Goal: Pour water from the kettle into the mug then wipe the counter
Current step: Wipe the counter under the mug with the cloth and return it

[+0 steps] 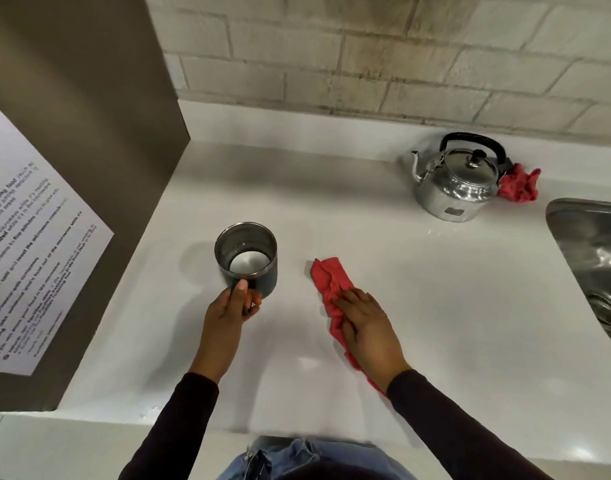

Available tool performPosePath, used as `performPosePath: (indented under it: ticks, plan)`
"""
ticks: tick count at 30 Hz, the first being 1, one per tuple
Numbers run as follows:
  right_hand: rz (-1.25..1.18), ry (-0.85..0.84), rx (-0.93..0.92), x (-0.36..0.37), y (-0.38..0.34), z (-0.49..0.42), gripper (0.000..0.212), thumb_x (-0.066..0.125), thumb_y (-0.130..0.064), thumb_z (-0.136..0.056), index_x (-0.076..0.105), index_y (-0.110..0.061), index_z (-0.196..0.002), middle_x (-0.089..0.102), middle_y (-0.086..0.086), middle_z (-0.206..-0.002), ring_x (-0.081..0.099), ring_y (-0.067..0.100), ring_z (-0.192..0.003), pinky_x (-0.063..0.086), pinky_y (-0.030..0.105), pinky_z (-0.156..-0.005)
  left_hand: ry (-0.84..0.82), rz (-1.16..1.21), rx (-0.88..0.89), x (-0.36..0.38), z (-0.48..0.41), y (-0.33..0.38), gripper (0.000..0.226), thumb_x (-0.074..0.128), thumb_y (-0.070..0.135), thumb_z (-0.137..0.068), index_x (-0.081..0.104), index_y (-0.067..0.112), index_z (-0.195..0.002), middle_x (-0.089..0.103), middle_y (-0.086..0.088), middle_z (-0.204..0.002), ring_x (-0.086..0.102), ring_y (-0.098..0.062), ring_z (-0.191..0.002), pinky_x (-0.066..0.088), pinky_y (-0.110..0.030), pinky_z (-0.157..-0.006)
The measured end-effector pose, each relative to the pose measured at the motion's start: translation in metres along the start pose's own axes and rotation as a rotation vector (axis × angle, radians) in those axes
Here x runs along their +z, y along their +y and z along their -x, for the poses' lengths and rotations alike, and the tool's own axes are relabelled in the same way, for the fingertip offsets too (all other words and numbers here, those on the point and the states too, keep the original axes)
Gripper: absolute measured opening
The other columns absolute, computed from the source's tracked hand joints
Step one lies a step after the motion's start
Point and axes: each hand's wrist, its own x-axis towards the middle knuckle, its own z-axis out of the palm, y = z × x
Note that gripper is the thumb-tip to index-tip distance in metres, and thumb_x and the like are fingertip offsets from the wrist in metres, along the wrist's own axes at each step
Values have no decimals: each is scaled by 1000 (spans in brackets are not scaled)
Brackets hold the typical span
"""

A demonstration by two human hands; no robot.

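A dark metal mug (246, 258) stands upright on the white counter (435, 289), left of centre, with a little water in it. My left hand (229, 308) grips its handle. A red cloth (331, 280) lies flat on the counter to the mug's right. My right hand (366, 322) presses down on the cloth with the fingers spread. The steel kettle (456, 181), with a black handle and its lid on, stands upright at the back right, apart from both hands.
A second red cloth (520, 183) is bunched behind the kettle. A steel sink (595, 258) is set into the counter at the right edge. A brown panel with a printed notice (30, 244) walls off the left side. A brick wall (366, 57) runs along the back.
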Motion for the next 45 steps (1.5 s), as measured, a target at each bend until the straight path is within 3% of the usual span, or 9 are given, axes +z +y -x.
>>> performPosePath:
  ticks: [7,10,13,19,24,30,36,41,45]
  plan:
    - [31,34,-4,-1,-4,-1,40,36,-29,-90,60,-20,-121,60,-1,-129,49,23,-120,35,28,-104,71,-183,4,-4,-3,10,39,49,29,-95,55,13,-60,58,-1,-63,59,-20,-74,58,-40,-73]
    - [84,17,-33,-2,-4,-3,40,35,-25,-87,62,-18,-116,64,1,-117,53,26,-108,41,31,-97,252,-274,122,-8,5,15,31,50,34,-93,57,23,-65,59,5,-68,58,-4,-64,55,-30,-57]
    - [120,7,-79,-5,-5,-5,37,37,-23,-84,65,-17,-108,66,1,-106,55,26,-97,44,33,-87,388,-341,260,-12,14,22,26,48,31,-92,56,27,-68,60,5,-75,56,-13,-70,49,-25,-56]
    - [114,-97,-160,-24,6,-5,25,42,-27,-86,62,-15,-96,65,1,-88,56,24,-83,41,30,-70,315,-322,373,18,26,38,30,48,32,-90,55,27,-61,57,12,-58,51,-4,-52,44,-8,-51]
    - [-192,-110,229,-66,30,2,24,49,-43,-89,44,-23,-102,57,-13,-65,56,16,-62,39,27,-53,172,-279,364,68,24,32,32,50,28,-89,58,33,-59,60,16,-57,53,1,-54,46,-11,-50]
    - [-804,-136,783,-150,95,-6,57,65,-64,-70,59,-12,-93,69,3,-82,66,17,-69,49,27,-63,39,-310,365,129,17,19,28,50,34,-87,56,30,-60,58,13,-58,52,-1,-54,46,-12,-51]
    - [-1229,76,568,-252,181,-17,25,69,-33,-74,63,-12,-87,70,-1,-72,66,9,-63,56,20,-61,-100,-294,330,214,4,12,28,51,37,-85,56,28,-60,58,13,-58,52,-2,-53,47,-15,-50]
    - [-904,424,508,-312,248,-65,35,72,6,-72,53,-13,-94,63,11,-100,63,20,-85,56,33,-81,-158,-294,342,266,-1,5,29,51,35,-86,55,29,-59,58,13,-58,51,-2,-53,46,-14,-50]
    - [-628,577,334,-328,273,-125,32,52,6,-66,36,-22,-61,43,3,-66,45,19,-66,46,30,-59,-146,-305,346,291,-5,-1,28,51,35,-87,56,27,-60,58,12,-59,52,-1,-54,47,-13,-50]
